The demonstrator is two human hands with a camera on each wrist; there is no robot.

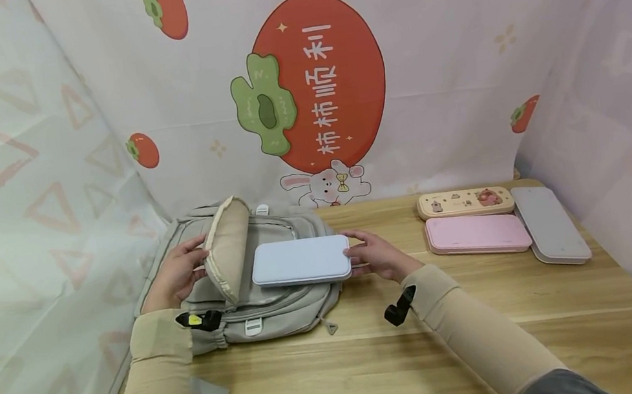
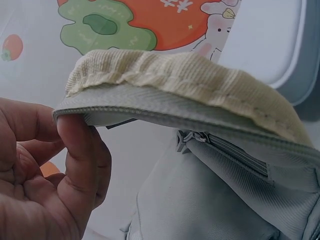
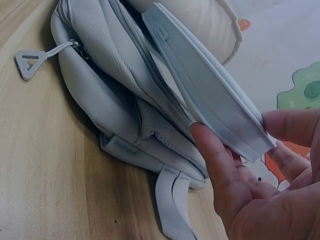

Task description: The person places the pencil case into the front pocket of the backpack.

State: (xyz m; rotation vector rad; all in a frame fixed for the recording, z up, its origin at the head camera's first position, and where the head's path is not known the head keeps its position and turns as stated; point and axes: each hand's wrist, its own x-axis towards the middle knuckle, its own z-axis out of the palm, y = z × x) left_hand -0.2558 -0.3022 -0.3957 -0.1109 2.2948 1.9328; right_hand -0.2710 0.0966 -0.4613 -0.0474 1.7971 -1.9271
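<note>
Left hand (image 1: 177,272) fingers grip the zippered edge of the beige-lined flap (image 1: 232,249) — lifted on the gray backpack (image 1: 299,306). The right hand (image 1: 377,256) pinches one end of the light blue pencil case (image 1: 302,260) between thumb and fingers, holding it tilted over the backpack. Right of the backpack — well apart — lie a pink case (image 1: 478,234), a cream cartoon-print case (image 1: 451,205) and a pale gray case (image 1: 553,225).

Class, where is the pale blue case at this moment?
In the head view, the pale blue case is below and slightly left of centre, over the grey backpack, its right end in the right hand.
</note>
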